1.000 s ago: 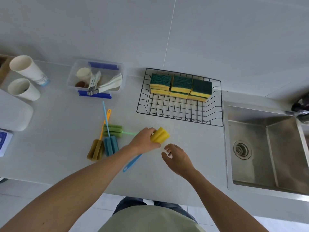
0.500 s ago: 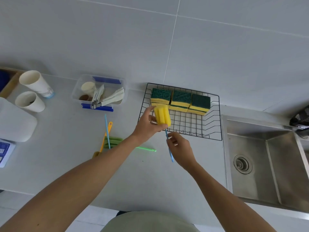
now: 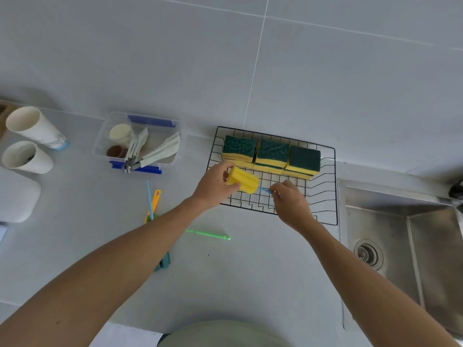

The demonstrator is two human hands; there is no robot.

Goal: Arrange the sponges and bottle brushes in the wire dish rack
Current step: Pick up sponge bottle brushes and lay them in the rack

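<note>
A black wire dish rack (image 3: 328, 186) stands on the counter against the wall, with three green-and-yellow sponge stacks (image 3: 271, 156) lined along its back. My left hand (image 3: 213, 187) grips the yellow foam head of a bottle brush (image 3: 244, 181) over the rack's left front part. My right hand (image 3: 290, 205) pinches that brush's thin blue handle just right of the head. On the counter to the left lie more brushes: a green-handled one (image 3: 209, 234), an orange-handled one (image 3: 155, 200) and a blue one (image 3: 149, 200), their heads mostly hidden under my left forearm.
A clear plastic box (image 3: 140, 142) with small items sits left of the rack. Two white paper cups (image 3: 32, 141) stand at the far left, beside a white lid-like object (image 3: 17, 196). A steel sink (image 3: 406, 246) lies right of the rack.
Both hands carried the yellow-headed brush from the counter up over the rack. The brush now lies nearly level, head to the left, with my right hand on its handle.
</note>
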